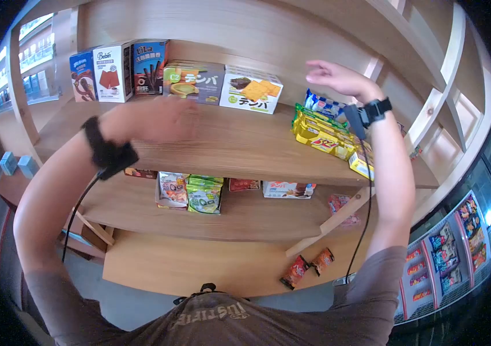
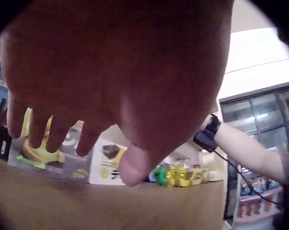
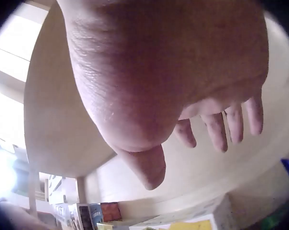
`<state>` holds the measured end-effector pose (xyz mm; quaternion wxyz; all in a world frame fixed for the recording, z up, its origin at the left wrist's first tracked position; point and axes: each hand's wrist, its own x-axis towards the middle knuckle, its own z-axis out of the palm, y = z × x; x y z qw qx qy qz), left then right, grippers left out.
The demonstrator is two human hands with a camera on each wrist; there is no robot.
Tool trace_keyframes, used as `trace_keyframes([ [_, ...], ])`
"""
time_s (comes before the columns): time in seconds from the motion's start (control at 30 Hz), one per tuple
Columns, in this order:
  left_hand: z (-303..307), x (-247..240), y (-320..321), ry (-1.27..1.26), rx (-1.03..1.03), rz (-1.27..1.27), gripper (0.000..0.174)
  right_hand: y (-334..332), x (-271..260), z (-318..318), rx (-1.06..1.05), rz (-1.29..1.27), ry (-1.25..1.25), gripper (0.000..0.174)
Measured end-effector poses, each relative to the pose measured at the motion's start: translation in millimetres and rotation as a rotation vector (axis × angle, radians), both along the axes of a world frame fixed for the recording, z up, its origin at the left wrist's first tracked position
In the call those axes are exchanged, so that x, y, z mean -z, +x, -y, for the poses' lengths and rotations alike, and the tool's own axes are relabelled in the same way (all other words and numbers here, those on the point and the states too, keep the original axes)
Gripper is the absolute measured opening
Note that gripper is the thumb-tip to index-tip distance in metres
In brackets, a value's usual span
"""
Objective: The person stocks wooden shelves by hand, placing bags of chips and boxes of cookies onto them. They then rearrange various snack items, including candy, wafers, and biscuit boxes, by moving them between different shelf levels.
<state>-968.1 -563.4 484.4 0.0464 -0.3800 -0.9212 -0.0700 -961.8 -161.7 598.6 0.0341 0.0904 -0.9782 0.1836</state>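
The white cracker box (image 1: 251, 89) is seen at the back of the upper shelf (image 1: 228, 144), between the two hands in the head view, its long axis set left to right. It is flanked on its left by a purple-grey box (image 1: 214, 86), in front of which the left hand (image 1: 159, 120) is held. The right hand (image 1: 337, 79) is raised right of the white box, near yellow packets (image 1: 320, 138). The hands are kept well apart, fingers extended, and nothing is gripped by either. Which is nearer the white box cannot be told.
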Motion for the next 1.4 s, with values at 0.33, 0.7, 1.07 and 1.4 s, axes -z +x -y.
trace_keyframes([
  [0.33, 13, 53, 51, 0.271, 0.067, -0.213, 0.051, 78, 53, -65, 0.078, 0.238, -0.075, 0.098],
  [0.7, 13, 66, 48, 0.329, 0.052, -0.354, 0.051, 51, 76, -58, 0.123, 0.144, 0.323, 0.112],
  [1.07, 13, 68, 48, 0.354, 0.048, -0.344, 0.049, 58, 69, -62, 0.148, 0.273, -0.003, 0.11],
  [1.4, 12, 68, 49, 0.341, 0.011, -0.366, 0.05, 51, 64, -53, 0.203, 0.376, 0.132, 0.119],
])
